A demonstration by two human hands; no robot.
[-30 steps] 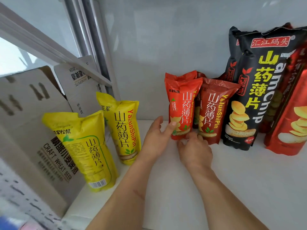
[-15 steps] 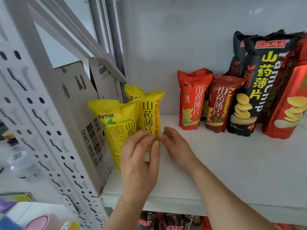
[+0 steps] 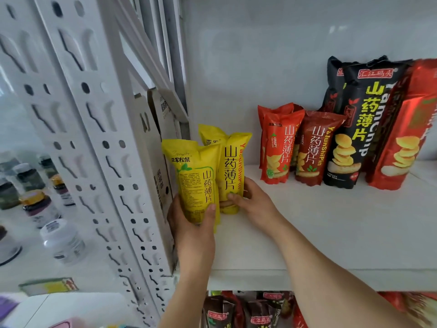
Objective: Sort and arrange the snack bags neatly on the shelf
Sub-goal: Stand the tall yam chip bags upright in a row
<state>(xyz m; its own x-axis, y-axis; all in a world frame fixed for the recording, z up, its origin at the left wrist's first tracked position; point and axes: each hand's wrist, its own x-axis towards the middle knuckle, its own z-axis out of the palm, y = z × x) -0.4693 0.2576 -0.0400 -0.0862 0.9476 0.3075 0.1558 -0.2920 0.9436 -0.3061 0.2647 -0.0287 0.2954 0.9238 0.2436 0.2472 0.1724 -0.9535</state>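
A white shelf [image 3: 331, 221] backs onto a pale wall, with a perforated upright at its left end. Near that end, the left hand [image 3: 192, 229] wraps the base of the front yellow bag [image 3: 196, 178], standing upright. Just right and behind, touching it, the second yellow bag [image 3: 233, 166] stands too, its foot pinched by the right hand [image 3: 251, 201]. Red bags [image 3: 293, 145] wait farther right, well apart.
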